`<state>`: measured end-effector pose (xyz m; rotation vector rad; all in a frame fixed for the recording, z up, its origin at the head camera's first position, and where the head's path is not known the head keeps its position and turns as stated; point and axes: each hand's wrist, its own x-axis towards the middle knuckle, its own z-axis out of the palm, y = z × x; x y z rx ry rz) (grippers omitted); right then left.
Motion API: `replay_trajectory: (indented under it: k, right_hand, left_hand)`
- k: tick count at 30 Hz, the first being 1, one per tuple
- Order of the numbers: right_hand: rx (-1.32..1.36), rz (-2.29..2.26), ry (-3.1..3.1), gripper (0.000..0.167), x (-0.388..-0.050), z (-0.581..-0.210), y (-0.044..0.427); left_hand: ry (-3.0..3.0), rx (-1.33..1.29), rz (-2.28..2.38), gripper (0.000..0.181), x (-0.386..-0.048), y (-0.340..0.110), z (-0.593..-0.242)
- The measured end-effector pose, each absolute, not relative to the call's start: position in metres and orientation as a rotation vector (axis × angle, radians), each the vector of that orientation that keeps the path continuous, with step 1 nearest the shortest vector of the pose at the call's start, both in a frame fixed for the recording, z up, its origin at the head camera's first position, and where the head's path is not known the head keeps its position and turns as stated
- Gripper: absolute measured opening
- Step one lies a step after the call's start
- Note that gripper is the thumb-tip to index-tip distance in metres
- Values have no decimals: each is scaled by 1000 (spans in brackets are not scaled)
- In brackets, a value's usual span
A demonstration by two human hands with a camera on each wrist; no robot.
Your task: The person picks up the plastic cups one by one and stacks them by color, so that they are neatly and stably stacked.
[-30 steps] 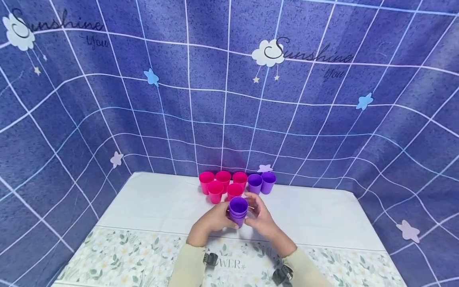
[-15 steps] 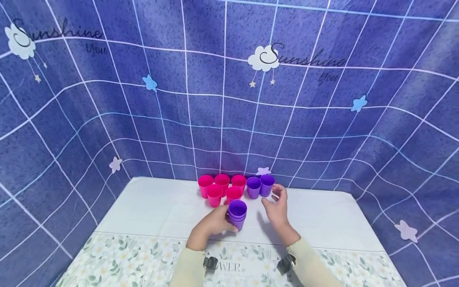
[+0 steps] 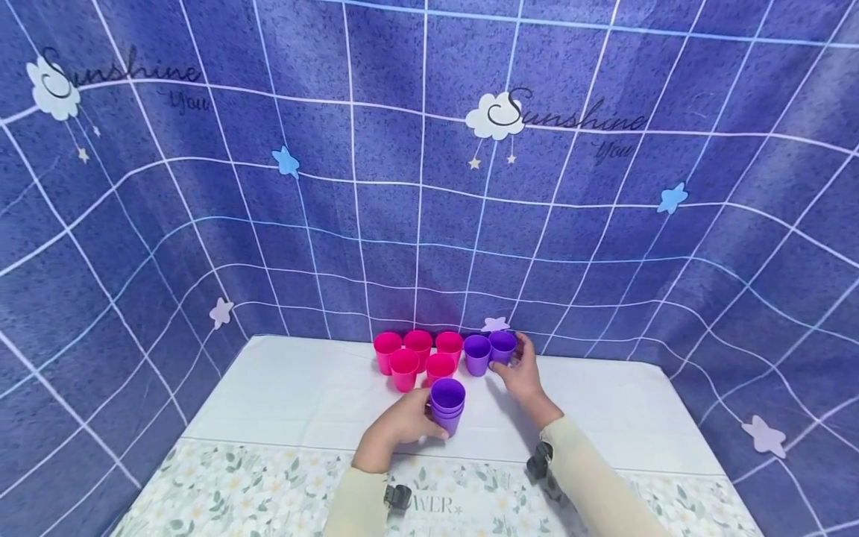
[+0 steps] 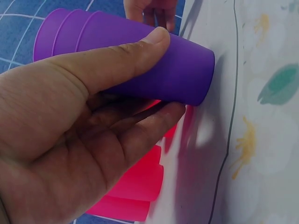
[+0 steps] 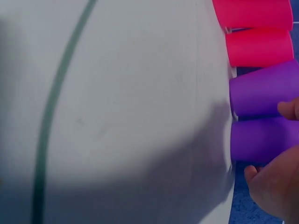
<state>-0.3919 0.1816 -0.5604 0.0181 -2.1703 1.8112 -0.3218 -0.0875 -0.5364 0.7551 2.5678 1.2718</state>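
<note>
My left hand grips a stack of three nested purple cups near the middle of the table. In the left wrist view, the thumb lies along the side of the stacked cups and the fingers are on the other side. At the back, my right hand has its thumb and fingers around the rightmost single purple cup. The right wrist view has the thumb and a fingertip on either side of that purple cup. Another purple cup stands just left of it.
Several pink cups stand upright in a cluster left of the single purple cups. Behind them hangs a blue grid-patterned curtain. A white cloth covers the table, with a floral-printed strip along the front.
My right hand has left the stack and moved right and back to the rightmost purple cup, its fingers now around it. My left hand still holds the stack in about the same place.
</note>
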Motion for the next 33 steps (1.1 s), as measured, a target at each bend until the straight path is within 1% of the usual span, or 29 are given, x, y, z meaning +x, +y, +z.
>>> replay_trajectory:
  k: [9, 20, 25, 33]
  right_hand:
    - [-69, 1783, -2242, 90, -398, -565, 186]
    - [-110, 1780, -2229, 81, -400, -568, 188]
    - [-162, 1789, -2203, 73, -398, -568, 191]
    - [-193, 1783, -2188, 71, -392, -565, 193]
  left_hand:
    - [2538, 740, 1306, 60, -322, -83, -536]
    - [2529, 736, 1302, 61, -321, -78, -532]
    - [2521, 734, 1306, 62, -320, -78, -534]
    - [2523, 735, 1323, 61, -322, -84, -538]
